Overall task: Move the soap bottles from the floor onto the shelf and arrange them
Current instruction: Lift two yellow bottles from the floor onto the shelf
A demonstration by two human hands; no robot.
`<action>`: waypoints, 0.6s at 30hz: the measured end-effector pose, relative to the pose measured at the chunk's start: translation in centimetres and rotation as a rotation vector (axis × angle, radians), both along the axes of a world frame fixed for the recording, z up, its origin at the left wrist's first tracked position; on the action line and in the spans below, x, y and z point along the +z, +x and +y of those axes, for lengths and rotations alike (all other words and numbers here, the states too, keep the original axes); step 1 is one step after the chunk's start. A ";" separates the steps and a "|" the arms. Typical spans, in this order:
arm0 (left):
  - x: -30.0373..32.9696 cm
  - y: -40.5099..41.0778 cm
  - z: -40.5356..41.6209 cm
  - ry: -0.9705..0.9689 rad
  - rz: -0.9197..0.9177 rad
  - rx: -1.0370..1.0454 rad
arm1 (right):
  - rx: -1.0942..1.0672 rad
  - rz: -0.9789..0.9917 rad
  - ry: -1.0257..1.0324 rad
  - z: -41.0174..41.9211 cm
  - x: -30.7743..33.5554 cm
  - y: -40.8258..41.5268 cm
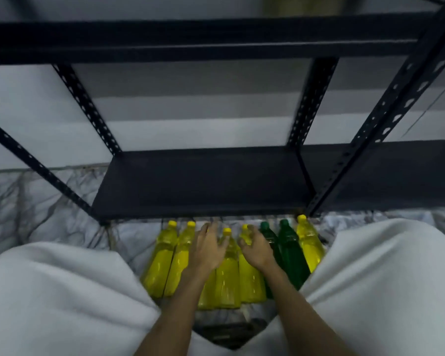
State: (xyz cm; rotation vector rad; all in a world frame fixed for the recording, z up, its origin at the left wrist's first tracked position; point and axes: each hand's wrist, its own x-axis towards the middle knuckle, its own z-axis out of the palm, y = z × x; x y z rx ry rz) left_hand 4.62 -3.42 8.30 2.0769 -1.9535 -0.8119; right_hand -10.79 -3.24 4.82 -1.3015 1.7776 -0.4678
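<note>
Standing in a tight row on the marble floor (49,201), the soap bottles sit just in front of the bottom shelf (203,186) of a dark slotted-angle metal rack, none of them on it yet. Five yellow bottles with yellow caps show clearly, among them the far-left one (162,260), the one between the hands (228,273) and a far-right one (309,244); two green bottles (290,250) stand shoulder to shoulder beside that last. Another yellow one may be hidden under the left forearm, but I cannot tell.

Both hands hover over the middle of the row. The left hand (207,249) has its fingers spread and loosely bent, holding nothing. The right hand (256,249) is curled more, near the neck of a yellow bottle (249,276), but motion blur keeps me from telling whether it grips or merely nears it.

Risks, as I judge them: the bottles touch one another, so pulling one out at a slant could topple its neighbours in a chain. They look full and smooth, so a pinch at the neck may slip. The shelf's front lip and the corner upright (350,160) are close, so a lifted bottle could knock against them. The person's white-clad knees (62,291) crowd both sides, leaving little elbow room.
</note>
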 end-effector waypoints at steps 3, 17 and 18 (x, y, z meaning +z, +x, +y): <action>-4.6 0.8 1.8 0.229 0.036 0.064 | 0.050 0.009 0.205 0.8 -3.5 0.9; -13.1 3.1 3.3 0.465 0.155 0.281 | 0.104 0.042 0.405 1.5 -8.4 4.8; -13.6 3.1 3.4 0.472 0.159 0.282 | 0.102 0.039 0.412 1.5 -8.7 5.0</action>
